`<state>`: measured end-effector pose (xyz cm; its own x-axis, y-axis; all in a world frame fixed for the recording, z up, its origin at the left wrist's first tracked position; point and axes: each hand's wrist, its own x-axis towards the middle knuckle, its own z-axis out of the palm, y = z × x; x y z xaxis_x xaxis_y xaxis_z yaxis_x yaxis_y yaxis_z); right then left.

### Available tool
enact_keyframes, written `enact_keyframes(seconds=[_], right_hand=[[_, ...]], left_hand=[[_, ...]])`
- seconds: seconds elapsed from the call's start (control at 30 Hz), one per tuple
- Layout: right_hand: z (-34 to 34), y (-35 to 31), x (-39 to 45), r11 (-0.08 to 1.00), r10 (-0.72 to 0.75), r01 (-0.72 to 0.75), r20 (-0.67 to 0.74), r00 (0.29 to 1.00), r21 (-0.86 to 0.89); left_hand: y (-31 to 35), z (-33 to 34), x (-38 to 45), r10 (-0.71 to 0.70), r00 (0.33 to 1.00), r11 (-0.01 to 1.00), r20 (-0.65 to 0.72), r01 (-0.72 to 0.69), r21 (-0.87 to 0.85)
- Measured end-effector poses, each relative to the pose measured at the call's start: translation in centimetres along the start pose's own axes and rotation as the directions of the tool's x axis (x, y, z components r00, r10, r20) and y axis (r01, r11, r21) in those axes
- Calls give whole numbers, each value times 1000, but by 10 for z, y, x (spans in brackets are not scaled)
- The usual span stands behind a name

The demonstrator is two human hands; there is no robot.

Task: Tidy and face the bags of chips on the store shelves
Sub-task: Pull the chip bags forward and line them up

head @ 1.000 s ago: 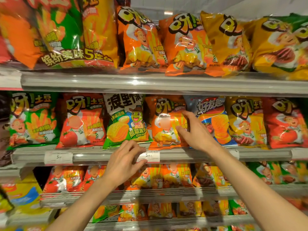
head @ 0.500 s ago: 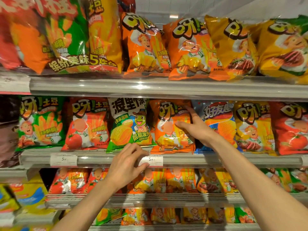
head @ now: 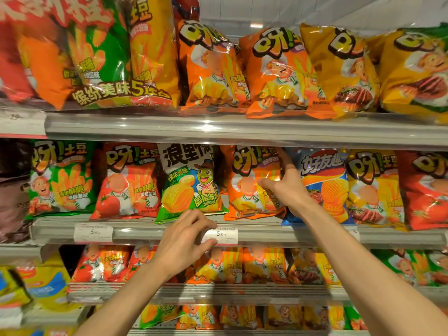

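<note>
On the middle shelf, an orange chip bag [head: 244,187] stands between a green-and-white bag [head: 191,183] and a blue bag [head: 324,180]. My right hand [head: 286,187] grips the orange bag's right edge, thumb across its front and fingers behind it. My left hand [head: 184,238] is lower, at the middle shelf's front rail [head: 145,232]. Its fingers curl over the rail's top and its thumb touches the white price tag [head: 224,235]. The green-and-white bag's bottom corner hangs over the rail just above that hand.
The top shelf [head: 242,129] holds large orange, yellow and multipack bags leaning forward. Green, red and yellow bags fill the rest of the middle row. Lower shelves [head: 218,291] carry several smaller bags. A second price tag [head: 93,232] sits on the rail at the left.
My right hand slid up the orange bag's right side and closed round its edge. My left hand stayed at the rail by the price tag.
</note>
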<state>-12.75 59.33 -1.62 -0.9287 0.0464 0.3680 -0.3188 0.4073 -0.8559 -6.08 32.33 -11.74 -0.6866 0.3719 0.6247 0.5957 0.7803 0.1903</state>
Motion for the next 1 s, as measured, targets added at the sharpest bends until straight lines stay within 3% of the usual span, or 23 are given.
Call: enact_keyframes(seconds=[0.33, 0.67, 0.77, 0.93, 1.0], right_hand=[[17, 1, -4, 999, 35, -35, 15, 999, -5], [20, -5, -35, 988, -29, 17, -75, 997, -157], [21, -2, -68, 964, -97, 72, -87, 991, -257], [33, 30, -133, 867, -106, 121, 57, 993, -484], [40, 50, -151, 779, -159, 179, 87, 984, -600]], left_hand=[[1, 0, 0, -13, 1000, 1000, 1, 13, -2], [4, 5, -6, -29, 999, 999, -31, 29, -27], [6, 9, -11, -34, 997, 999, -66, 31, -44], [14, 20, -24, -108, 986, 987, -127, 92, -129], [19, 25, -34, -97, 981, 985, -168, 70, -161]])
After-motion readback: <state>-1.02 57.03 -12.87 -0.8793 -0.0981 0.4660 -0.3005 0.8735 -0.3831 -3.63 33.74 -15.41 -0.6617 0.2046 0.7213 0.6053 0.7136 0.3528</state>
